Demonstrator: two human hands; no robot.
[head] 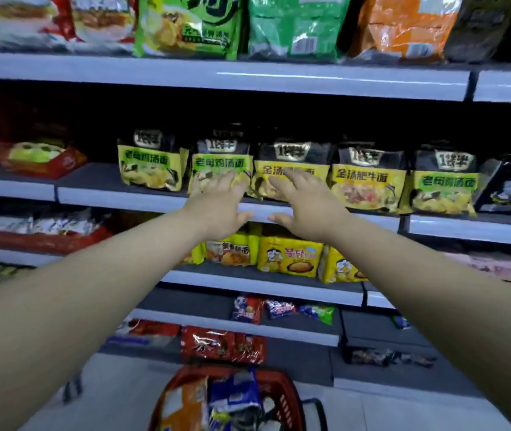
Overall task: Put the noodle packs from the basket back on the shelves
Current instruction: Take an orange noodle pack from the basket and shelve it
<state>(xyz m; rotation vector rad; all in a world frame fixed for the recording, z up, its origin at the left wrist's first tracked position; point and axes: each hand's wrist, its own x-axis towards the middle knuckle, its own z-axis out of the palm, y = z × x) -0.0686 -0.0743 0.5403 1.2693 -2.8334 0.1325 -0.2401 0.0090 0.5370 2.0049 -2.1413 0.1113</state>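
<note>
Both my arms reach out to the middle shelf [117, 197]. My left hand [220, 206] lies with straight fingers against a yellow and black noodle pack with a green label [217, 163]. My right hand [304, 206] spreads its fingers on the neighbouring yellow and black pack with an orange label [291, 154]. Neither hand grips anything. Down on the floor stands the red basket [285, 396], holding an orange pack [182, 405] and a blue pack [235, 396].
More yellow and black packs [369, 181] stand in a row on the same shelf. Green and orange packs [297, 23] fill the shelf above. Yellow packs [288, 256] and red packs [220, 343] lie on lower shelves. Pale floor lies around the basket.
</note>
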